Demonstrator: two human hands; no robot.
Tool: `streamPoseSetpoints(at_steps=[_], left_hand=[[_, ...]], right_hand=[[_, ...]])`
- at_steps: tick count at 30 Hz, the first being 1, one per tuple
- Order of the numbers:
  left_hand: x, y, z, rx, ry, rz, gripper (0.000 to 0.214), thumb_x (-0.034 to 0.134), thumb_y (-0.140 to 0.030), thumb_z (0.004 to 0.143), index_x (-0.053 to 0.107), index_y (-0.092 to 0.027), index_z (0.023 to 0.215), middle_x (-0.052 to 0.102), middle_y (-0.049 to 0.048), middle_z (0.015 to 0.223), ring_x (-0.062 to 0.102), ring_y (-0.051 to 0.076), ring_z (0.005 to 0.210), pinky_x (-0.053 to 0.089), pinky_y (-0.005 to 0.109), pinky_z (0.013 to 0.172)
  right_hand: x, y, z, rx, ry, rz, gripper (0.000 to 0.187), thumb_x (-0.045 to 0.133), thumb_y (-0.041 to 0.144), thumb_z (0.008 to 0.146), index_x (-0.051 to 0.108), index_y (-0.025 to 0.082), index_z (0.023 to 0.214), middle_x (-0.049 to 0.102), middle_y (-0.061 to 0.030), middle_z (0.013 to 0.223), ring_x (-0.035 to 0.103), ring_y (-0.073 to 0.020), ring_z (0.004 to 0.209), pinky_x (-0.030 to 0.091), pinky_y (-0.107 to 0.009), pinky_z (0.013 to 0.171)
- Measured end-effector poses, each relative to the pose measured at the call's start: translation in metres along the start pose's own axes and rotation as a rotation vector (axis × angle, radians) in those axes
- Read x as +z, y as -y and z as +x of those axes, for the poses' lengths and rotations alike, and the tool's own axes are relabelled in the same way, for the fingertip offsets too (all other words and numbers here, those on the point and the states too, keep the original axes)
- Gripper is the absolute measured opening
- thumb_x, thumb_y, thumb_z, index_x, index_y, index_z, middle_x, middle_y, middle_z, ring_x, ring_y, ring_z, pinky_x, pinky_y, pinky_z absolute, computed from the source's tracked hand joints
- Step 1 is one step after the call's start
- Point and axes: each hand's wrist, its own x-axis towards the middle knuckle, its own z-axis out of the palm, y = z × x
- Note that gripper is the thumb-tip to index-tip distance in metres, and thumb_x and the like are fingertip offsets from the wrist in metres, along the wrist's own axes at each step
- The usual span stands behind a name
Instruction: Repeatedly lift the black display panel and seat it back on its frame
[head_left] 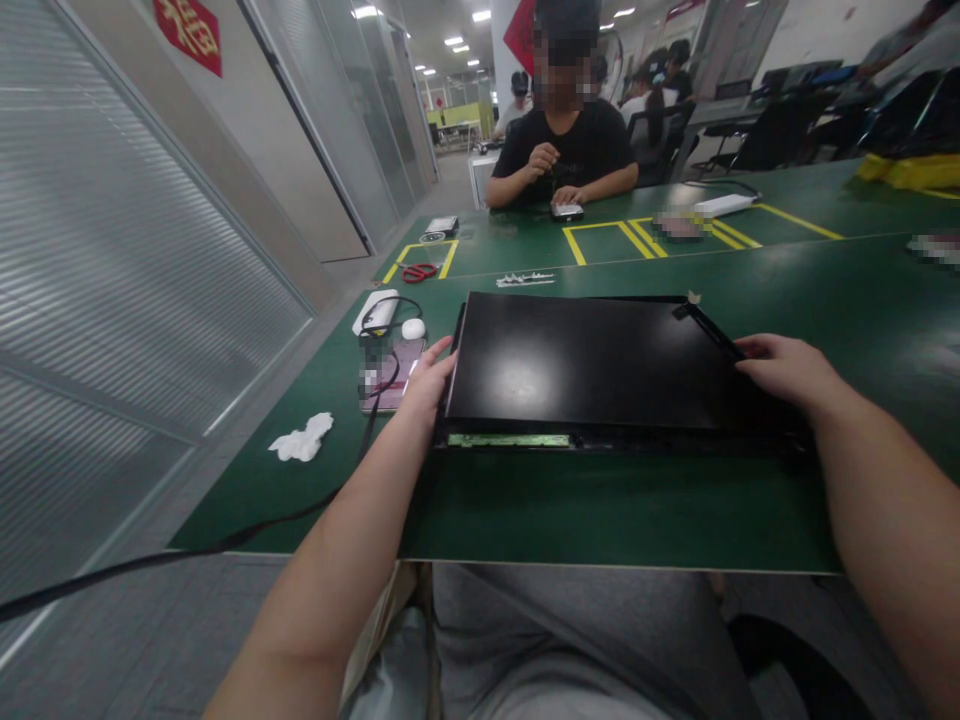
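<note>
A black display panel (585, 360) sits in a dark frame just above or on the green table, its glossy face up with a glare spot. Along its near edge runs a narrow green circuit strip (510, 440). My left hand (431, 378) grips the left edge, with the fingers partly hidden by the frame. At the right edge, my right hand (787, 370) holds the frame between thumb and fingers. The panel's far right corner shows a small light tab (693, 298).
Left of the panel lie a phone (397, 375), a white power bank (375, 312) with a black cable, a white earbud case (412, 328) and crumpled tissue (302, 438). Red scissors (418, 272) and small strips (525, 280) lie beyond. Across the table, a person (562, 150) handles a small device (567, 212).
</note>
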Motion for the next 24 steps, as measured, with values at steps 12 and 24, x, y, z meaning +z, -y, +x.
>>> streamPoseSetpoints(at_steps=[12, 24], left_hand=[[-0.006, 0.007, 0.013, 0.259, -0.013, 0.157, 0.036, 0.085, -0.027, 0.068, 0.072, -0.017, 0.1, 0.076, 0.0053, 0.094, 0.071, 0.017, 0.086, 0.055, 0.026, 0.08], [-0.004, 0.006, 0.005, 0.299, -0.003, 0.271, 0.043, 0.085, -0.039, 0.064, 0.075, -0.016, 0.098, 0.075, 0.006, 0.082, 0.07, 0.022, 0.082, 0.056, 0.03, 0.074]], right_hand=[[0.0, 0.003, -0.003, 0.009, -0.008, -0.009, 0.046, 0.066, 0.022, 0.066, 0.072, 0.02, 0.112, 0.072, -0.0091, 0.103, 0.066, -0.0245, 0.091, 0.051, -0.039, 0.086], [-0.002, 0.005, -0.004, 0.004, -0.005, -0.02, 0.043, 0.067, 0.024, 0.064, 0.073, 0.021, 0.107, 0.071, -0.0086, 0.099, 0.066, -0.0233, 0.087, 0.052, -0.037, 0.082]])
